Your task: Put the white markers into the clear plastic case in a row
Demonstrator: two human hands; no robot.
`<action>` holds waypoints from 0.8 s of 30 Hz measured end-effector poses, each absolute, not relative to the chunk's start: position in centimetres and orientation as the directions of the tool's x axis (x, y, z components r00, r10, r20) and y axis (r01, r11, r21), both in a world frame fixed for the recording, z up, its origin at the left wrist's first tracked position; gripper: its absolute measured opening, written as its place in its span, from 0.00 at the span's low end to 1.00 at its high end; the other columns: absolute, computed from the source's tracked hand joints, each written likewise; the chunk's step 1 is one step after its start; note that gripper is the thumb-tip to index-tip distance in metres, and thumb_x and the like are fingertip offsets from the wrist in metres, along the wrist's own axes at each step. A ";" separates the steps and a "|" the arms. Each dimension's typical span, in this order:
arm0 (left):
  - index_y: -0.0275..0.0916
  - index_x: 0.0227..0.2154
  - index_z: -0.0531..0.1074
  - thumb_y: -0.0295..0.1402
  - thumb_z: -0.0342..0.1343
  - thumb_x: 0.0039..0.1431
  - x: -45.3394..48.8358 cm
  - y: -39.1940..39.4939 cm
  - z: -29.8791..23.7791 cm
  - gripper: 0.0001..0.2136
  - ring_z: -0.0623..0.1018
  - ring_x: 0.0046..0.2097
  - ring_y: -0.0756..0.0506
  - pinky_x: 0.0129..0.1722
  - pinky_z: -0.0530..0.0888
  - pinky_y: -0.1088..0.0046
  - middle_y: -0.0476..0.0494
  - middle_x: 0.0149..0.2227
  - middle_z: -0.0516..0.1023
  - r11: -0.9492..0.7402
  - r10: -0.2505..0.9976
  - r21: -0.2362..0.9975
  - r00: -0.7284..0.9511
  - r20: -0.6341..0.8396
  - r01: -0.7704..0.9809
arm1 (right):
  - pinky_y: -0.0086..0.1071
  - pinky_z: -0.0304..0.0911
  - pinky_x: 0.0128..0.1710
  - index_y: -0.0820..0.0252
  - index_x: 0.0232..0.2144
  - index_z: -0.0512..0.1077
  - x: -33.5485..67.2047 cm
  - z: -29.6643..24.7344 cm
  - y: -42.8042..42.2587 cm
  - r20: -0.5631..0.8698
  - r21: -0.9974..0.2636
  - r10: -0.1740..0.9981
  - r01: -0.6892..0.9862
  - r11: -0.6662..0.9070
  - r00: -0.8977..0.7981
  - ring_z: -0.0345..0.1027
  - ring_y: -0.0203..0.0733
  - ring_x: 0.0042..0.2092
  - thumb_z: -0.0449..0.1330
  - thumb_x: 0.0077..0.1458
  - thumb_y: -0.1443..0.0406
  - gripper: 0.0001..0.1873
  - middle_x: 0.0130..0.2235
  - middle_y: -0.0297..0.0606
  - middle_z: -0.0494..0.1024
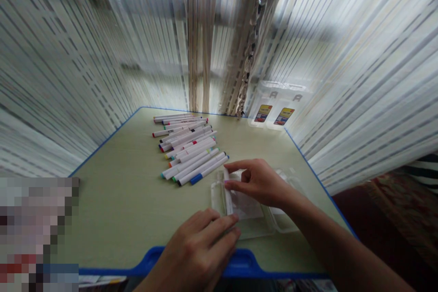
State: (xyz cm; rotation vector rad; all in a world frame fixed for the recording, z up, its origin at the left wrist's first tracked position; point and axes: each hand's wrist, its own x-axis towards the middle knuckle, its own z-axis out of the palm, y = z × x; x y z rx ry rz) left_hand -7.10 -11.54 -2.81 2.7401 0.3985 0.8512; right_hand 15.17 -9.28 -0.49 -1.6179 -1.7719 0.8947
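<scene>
My right hand (255,180) pinches the upper end of a slim white marker (228,203) between thumb and fingers. The marker lies lengthwise over the left part of a clear plastic case (249,223), which is open on the table. My left hand (205,242) is at the case's near left corner, its curled fingertips on the marker's lower end; its thumb is hidden. To the left of the case is a loose pile of white markers (191,146) with coloured ends. Nearest the case is a marker with a blue cap (209,169).
Two clear cases with labels (270,107) stand upright at the table's back right corner. The pale green table (112,205) has a blue rim and a blue front handle (244,260). Striped sheer curtains (153,45) hang around its back and sides.
</scene>
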 end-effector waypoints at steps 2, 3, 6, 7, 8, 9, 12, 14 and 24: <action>0.34 0.46 0.77 0.24 0.53 0.63 -7.1 -11.4 -3.1 0.11 0.77 0.42 0.42 0.41 0.81 0.63 0.39 0.50 0.80 -0.935 0.321 0.305 0.796 0.514 0.181 | 0.25 0.47 0.19 0.67 0.47 0.80 15.2 -0.5 -9.3 -0.043 -0.784 0.997 0.621 0.002 -0.057 0.52 0.29 0.19 0.70 0.49 0.61 0.23 0.18 0.28 0.67; 0.34 0.47 0.76 0.23 0.53 0.63 -7.2 -11.4 -3.3 0.12 0.77 0.42 0.42 0.41 0.81 0.64 0.38 0.50 0.80 -0.936 0.316 0.304 0.797 0.514 0.176 | 0.25 0.48 0.19 0.68 0.47 0.79 15.2 -0.6 -9.3 -0.053 -0.780 0.998 0.625 -0.014 -0.044 0.52 0.29 0.19 0.70 0.49 0.61 0.24 0.19 0.29 0.69; 0.33 0.48 0.76 0.23 0.51 0.64 -7.4 -11.3 -3.6 0.13 0.77 0.43 0.43 0.43 0.80 0.65 0.38 0.51 0.80 -0.936 0.310 0.311 0.803 0.509 0.165 | 0.25 0.51 0.21 0.66 0.45 0.80 15.2 -0.6 -9.3 -0.063 -0.771 0.997 0.637 -0.021 -0.044 0.55 0.29 0.20 0.70 0.49 0.61 0.21 0.24 0.33 0.75; 0.33 0.48 0.76 0.23 0.51 0.64 -7.5 -11.3 -3.7 0.13 0.77 0.43 0.43 0.43 0.80 0.66 0.38 0.51 0.79 -0.936 0.310 0.314 0.805 0.506 0.163 | 0.26 0.52 0.22 0.66 0.44 0.80 15.2 -0.6 -9.3 -0.056 -0.767 0.997 0.641 -0.012 -0.049 0.56 0.29 0.21 0.70 0.49 0.61 0.20 0.26 0.34 0.77; 0.33 0.49 0.75 0.23 0.51 0.65 -7.5 -11.3 -3.7 0.13 0.77 0.44 0.43 0.43 0.80 0.66 0.38 0.52 0.79 -0.935 0.309 0.315 0.809 0.499 0.163 | 0.26 0.53 0.22 0.65 0.44 0.80 15.2 -0.6 -9.3 -0.045 -0.762 0.997 0.647 0.002 -0.056 0.57 0.29 0.21 0.70 0.50 0.61 0.20 0.29 0.36 0.79; 0.34 0.49 0.75 0.24 0.51 0.65 -7.6 -11.3 -3.8 0.13 0.77 0.44 0.43 0.44 0.80 0.66 0.38 0.52 0.79 -0.934 0.311 0.317 0.813 0.493 0.165 | 0.26 0.54 0.23 0.64 0.44 0.80 15.3 -0.6 -9.3 -0.033 -0.755 0.997 0.655 0.018 -0.065 0.58 0.29 0.22 0.70 0.50 0.61 0.19 0.32 0.37 0.80; 0.34 0.49 0.75 0.24 0.51 0.65 -7.7 -11.3 -3.8 0.13 0.77 0.44 0.42 0.44 0.79 0.65 0.38 0.53 0.78 -0.934 0.308 0.316 0.820 0.482 0.165 | 0.27 0.56 0.26 0.63 0.43 0.81 15.2 -0.6 -9.2 -0.005 -0.717 0.996 0.695 0.062 -0.094 0.62 0.30 0.25 0.70 0.51 0.61 0.17 0.37 0.38 0.81; 0.34 0.49 0.75 0.24 0.50 0.65 -7.7 -11.3 -3.8 0.13 0.77 0.44 0.42 0.44 0.79 0.65 0.37 0.53 0.78 -0.936 0.303 0.315 0.817 0.491 0.158 | 0.27 0.57 0.26 0.62 0.42 0.81 15.2 -0.5 -9.2 0.002 -0.695 0.995 0.715 0.075 -0.103 0.62 0.31 0.25 0.70 0.51 0.61 0.16 0.37 0.38 0.81; 0.32 0.47 0.77 0.25 0.45 0.67 -7.0 -10.9 -4.6 0.15 0.76 0.34 0.44 0.31 0.78 0.68 0.40 0.49 0.82 -0.961 0.249 0.257 0.731 0.635 0.104 | 0.27 0.58 0.28 0.62 0.43 0.81 15.1 -0.3 -9.2 0.034 -0.641 0.987 0.754 0.142 -0.157 0.62 0.29 0.24 0.69 0.52 0.62 0.15 0.39 0.37 0.81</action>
